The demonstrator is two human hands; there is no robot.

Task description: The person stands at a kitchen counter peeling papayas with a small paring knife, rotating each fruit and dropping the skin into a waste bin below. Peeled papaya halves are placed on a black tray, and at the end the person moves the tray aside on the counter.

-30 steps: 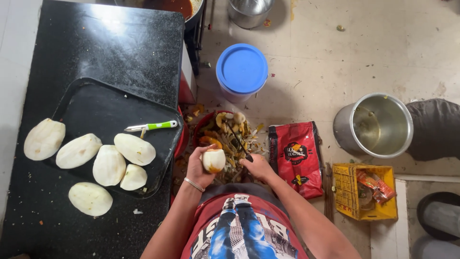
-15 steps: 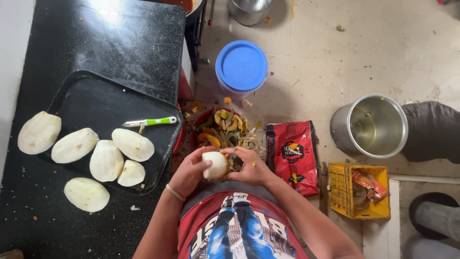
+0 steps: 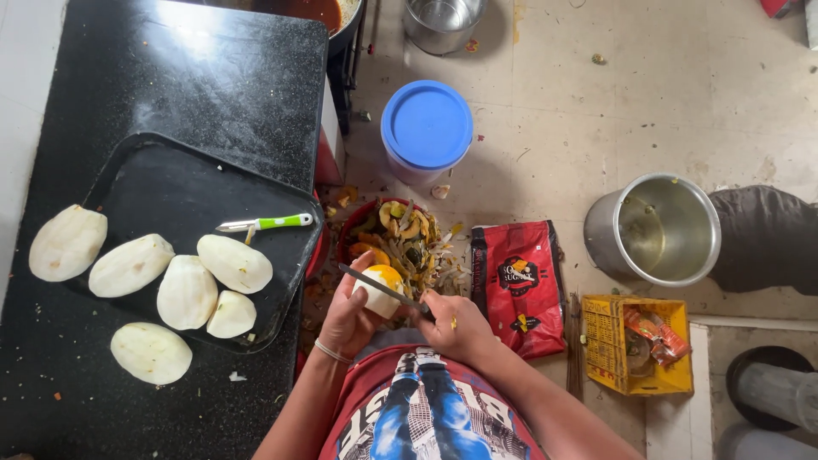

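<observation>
Pale, partly peeled round fruit (image 3: 380,290) sits gripped in the left hand (image 3: 348,317) while the right hand (image 3: 454,326) clasps a dark-bladed knife (image 3: 383,290) across it, above a red bowl of peelings (image 3: 400,243).

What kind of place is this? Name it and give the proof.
Probably a working kitchen: peeled pale vegetables lie on a black tray, a bowl of peelings sits on the floor, and steel pots stand nearby.

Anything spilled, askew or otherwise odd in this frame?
Yes. Peelings overflow the red bowl onto the floor, with scraps scattered near the blue-lidded tub. One peeled piece lies off the black tray, on the counter.
</observation>
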